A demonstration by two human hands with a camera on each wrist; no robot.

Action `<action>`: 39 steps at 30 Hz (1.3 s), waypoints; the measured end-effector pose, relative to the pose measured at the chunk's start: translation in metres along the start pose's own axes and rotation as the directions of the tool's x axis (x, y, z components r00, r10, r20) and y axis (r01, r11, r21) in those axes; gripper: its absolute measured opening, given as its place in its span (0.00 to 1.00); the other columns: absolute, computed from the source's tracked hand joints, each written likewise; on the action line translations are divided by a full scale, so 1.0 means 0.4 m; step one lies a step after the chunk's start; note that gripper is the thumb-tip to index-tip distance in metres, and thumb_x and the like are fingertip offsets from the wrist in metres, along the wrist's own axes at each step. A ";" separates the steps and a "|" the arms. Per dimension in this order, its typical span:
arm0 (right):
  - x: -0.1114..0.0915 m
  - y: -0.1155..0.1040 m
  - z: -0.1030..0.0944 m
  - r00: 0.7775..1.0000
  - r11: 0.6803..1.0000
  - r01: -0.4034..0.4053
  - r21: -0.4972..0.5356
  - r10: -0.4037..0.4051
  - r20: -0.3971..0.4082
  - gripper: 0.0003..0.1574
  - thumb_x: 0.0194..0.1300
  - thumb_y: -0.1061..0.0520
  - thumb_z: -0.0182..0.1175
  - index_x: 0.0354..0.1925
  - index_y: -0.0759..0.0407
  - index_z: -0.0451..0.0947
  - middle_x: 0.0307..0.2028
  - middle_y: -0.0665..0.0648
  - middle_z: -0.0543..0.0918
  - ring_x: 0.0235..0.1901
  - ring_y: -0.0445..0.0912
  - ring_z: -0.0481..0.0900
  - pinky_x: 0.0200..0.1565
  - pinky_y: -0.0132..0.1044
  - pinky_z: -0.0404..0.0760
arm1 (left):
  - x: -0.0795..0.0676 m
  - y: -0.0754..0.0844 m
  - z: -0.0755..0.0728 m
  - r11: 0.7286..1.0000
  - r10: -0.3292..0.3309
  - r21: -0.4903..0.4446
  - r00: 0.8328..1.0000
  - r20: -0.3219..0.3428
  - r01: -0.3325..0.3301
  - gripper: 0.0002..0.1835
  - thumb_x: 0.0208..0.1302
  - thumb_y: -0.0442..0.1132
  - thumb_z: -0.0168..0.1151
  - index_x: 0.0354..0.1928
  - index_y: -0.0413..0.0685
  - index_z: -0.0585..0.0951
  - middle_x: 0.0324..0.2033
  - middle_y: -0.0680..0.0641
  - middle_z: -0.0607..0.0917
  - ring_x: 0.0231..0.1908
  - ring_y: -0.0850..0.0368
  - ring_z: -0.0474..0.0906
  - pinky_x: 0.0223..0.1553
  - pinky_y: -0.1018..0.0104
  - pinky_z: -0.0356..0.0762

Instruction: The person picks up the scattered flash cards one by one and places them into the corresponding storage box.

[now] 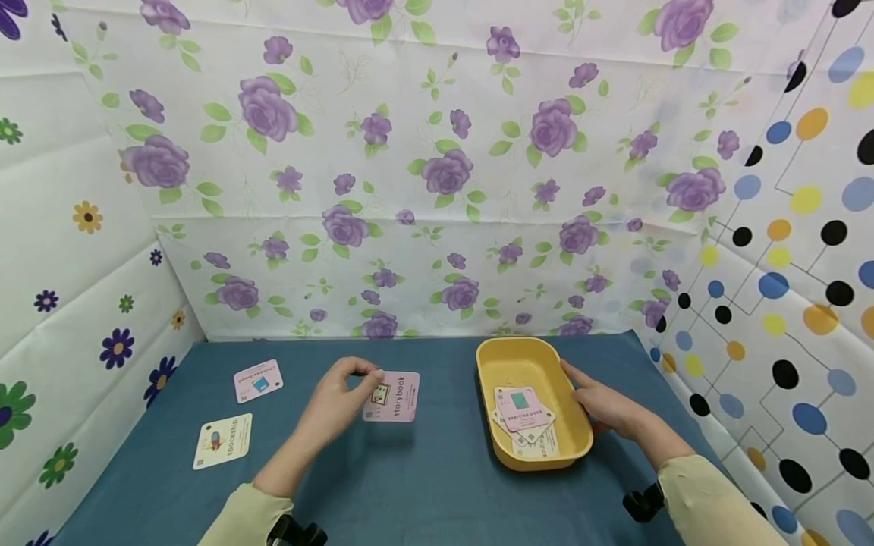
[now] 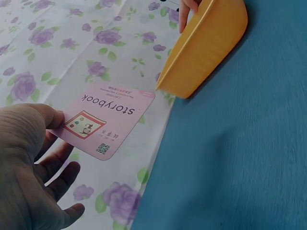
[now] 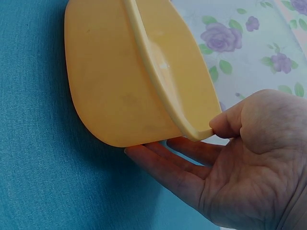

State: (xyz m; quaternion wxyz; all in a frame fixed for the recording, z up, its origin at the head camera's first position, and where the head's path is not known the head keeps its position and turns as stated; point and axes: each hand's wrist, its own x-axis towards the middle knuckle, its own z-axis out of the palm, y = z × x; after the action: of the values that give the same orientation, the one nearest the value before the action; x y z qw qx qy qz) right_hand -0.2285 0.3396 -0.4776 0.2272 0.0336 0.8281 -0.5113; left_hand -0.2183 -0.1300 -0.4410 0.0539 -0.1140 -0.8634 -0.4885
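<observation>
A pink card printed "storybook" (image 1: 403, 398) is pinched at its edge between the thumb and forefinger of my left hand (image 1: 341, 398), held up over the blue table. The left wrist view shows the same storybook card (image 2: 108, 120) with its picture and small code, while the other fingers (image 2: 62, 179) spread loosely below. My right hand (image 1: 611, 406) grips the right side of a yellow tray (image 1: 529, 356), thumb at the rim and fingers against the outer wall (image 3: 120, 96). Inside lie several cards, with a pink "exercise book" card (image 1: 522, 409) on top.
On the table's left side lie a pink "Chinese book" card (image 1: 258, 381) and, nearer, a cream "spaceship" card (image 1: 222, 441). A blue cloth (image 1: 410, 500) covers the table. Flowered sheeting (image 1: 410, 250) rises behind it, and dotted sheeting (image 1: 785, 364) stands at the right.
</observation>
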 end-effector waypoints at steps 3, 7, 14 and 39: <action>0.002 0.001 0.000 1.000 1.000 -0.007 0.008 0.007 -0.007 0.46 0.80 0.57 0.43 0.83 0.35 0.31 0.81 0.64 0.34 0.67 0.68 0.66 0.39 0.55 0.85 | 0.004 0.010 0.009 1.000 0.003 -0.006 1.000 -0.001 -0.003 0.11 0.74 0.50 0.63 0.45 0.52 0.83 0.51 0.49 0.80 0.53 0.50 0.75 0.51 0.50 0.72; 0.002 0.003 0.000 1.000 1.000 -0.009 0.013 0.009 -0.012 0.46 0.80 0.58 0.43 0.83 0.35 0.32 0.81 0.63 0.34 0.69 0.70 0.63 0.39 0.55 0.85 | 0.010 0.022 0.021 1.000 0.013 -0.022 1.000 0.003 -0.013 0.10 0.74 0.50 0.63 0.45 0.53 0.83 0.52 0.50 0.80 0.54 0.50 0.75 0.50 0.50 0.72; 0.000 0.003 -0.001 1.000 1.000 -0.001 0.007 0.001 0.002 0.46 0.81 0.57 0.43 0.83 0.35 0.31 0.81 0.65 0.34 0.67 0.69 0.66 0.39 0.55 0.84 | 0.017 0.046 0.039 0.999 0.024 -0.038 1.000 0.000 -0.024 0.10 0.74 0.50 0.63 0.45 0.53 0.83 0.51 0.50 0.80 0.53 0.51 0.75 0.50 0.49 0.73; -0.005 0.002 0.000 1.000 1.000 0.013 0.012 -0.013 -0.005 0.46 0.80 0.58 0.43 0.83 0.37 0.31 0.80 0.67 0.35 0.52 0.58 0.80 0.36 0.56 0.85 | 0.037 0.110 0.117 0.991 0.078 -0.113 0.996 0.044 -0.073 0.08 0.74 0.52 0.63 0.43 0.58 0.83 0.50 0.56 0.80 0.52 0.54 0.76 0.48 0.51 0.73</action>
State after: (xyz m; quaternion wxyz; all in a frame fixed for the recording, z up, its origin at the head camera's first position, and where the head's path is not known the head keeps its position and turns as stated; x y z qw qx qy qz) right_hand -0.2262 0.3402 -0.4775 0.2216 0.0306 0.8258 -0.5178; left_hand -0.2207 -0.0657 -0.4256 0.0450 -0.1612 -0.8310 -0.5304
